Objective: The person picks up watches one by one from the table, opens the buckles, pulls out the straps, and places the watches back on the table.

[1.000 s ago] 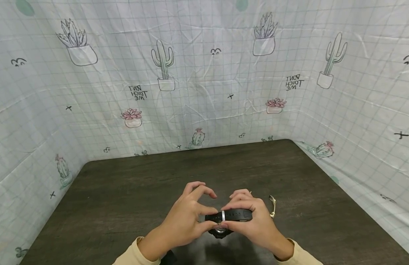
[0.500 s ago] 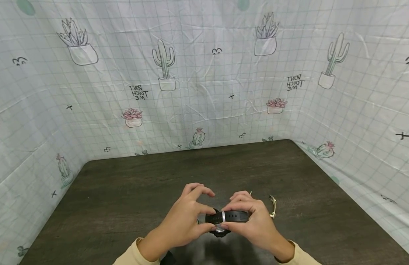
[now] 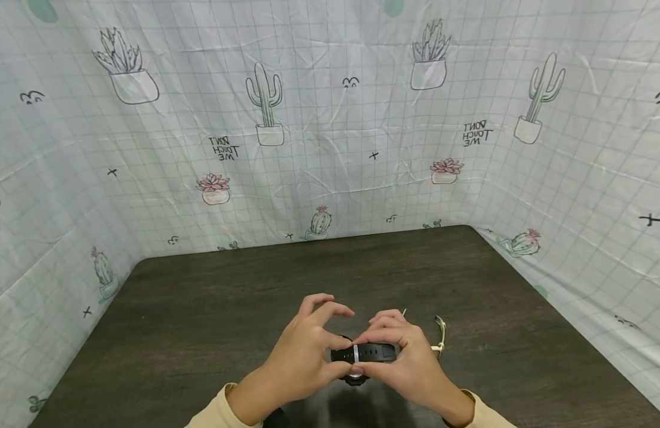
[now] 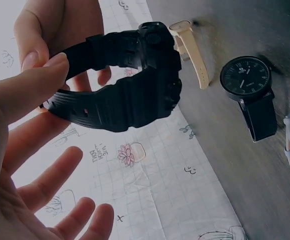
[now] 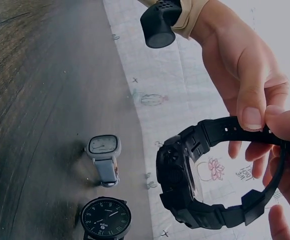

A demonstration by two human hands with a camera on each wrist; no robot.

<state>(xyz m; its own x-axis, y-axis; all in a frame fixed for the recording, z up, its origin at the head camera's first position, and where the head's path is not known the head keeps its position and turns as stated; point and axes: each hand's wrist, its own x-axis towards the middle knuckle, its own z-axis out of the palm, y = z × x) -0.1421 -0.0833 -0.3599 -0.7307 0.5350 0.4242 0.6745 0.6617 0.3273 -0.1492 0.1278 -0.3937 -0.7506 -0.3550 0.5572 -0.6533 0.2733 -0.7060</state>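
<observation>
A black wristwatch [image 3: 377, 352] with a chunky case [image 4: 157, 75] and perforated strap is held up between both hands, the strap ends meeting in a loop. With thumb and index finger, my left hand [image 3: 303, 356] pinches the strap on the left; its other fingers are spread apart. My right hand [image 3: 407, 356] pinches the strap close beside it, near a light narrow band across the strap. In the head view the case hangs under the strap, mostly hidden. Fingertips cover part of the join in the right wrist view.
Other watches lie on the dark table [image 3: 228, 309]: a beige-strapped one [image 4: 199, 65], a black round one [image 4: 247, 80] and a pale square one [image 5: 104, 145]. The hands hide most of these in the head view. Patterned cloth [image 3: 330, 148] encloses the table's back and sides.
My right hand and the black wristwatch have shifted slightly left, while my left thumb and index finger have moved slightly right. Both hands keep their pinch on the strap.
</observation>
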